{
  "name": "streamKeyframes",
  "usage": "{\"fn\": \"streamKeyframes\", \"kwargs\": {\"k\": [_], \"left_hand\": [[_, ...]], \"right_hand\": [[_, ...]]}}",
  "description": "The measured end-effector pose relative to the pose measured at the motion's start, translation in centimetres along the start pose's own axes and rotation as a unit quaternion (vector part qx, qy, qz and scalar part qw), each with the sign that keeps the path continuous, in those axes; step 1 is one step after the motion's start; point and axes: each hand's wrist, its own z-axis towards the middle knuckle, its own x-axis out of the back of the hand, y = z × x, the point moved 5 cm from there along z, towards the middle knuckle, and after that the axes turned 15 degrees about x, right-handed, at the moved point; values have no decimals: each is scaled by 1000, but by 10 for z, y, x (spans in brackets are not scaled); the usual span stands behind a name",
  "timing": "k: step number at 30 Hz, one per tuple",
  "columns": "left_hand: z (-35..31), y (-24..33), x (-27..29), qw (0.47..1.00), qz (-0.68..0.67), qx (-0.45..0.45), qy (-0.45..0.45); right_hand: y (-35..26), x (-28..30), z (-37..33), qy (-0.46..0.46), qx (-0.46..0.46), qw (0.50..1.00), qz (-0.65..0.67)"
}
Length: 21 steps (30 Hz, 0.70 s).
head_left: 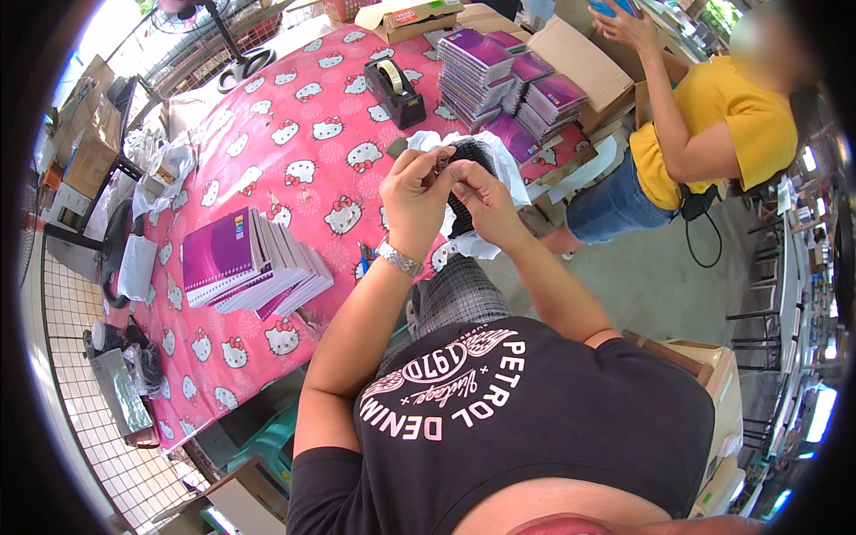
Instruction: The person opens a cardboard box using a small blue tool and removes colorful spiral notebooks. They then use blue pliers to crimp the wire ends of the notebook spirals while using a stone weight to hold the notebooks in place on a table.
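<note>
My left hand (415, 198) and my right hand (489, 203) meet close together over the table's near right edge. Their fingers are pinched on a thin dark piece that looks like a black binding coil (443, 162), mostly hidden by the fingertips. Just behind and below them, a bundle of black binding coils (474, 153) lies in white plastic wrapping (508, 162). To the left of my left forearm is a leaning pile of purple-covered notebooks (218, 248), with punched holes along their edges. A small blue-handled tool (366, 257) lies beside my left wrist, partly covered.
A pink patterned cloth (294, 183) covers the table. Beyond my hands stand a black tape dispenser (395, 94) and stacks of purple spiral notebooks (473, 76). A person in a yellow shirt (744, 116) stands at the right, holding something blue. A fan (218, 36) stands at the far left.
</note>
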Motion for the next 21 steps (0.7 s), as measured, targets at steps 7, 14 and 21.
{"fn": "streamKeyframes", "kwargs": {"k": [7,14,21], "left_hand": [[10,-1,-19,998,6,61,-28],[-3,-145,-19,920,-56,387,24],[8,-235,-57,845,-121,521,-31]], "right_hand": [[-10,26,7,-43,84,979,-179],[15,83,23,-29,19,911,-412],[87,132,24,14,-53,872,-487]]}}
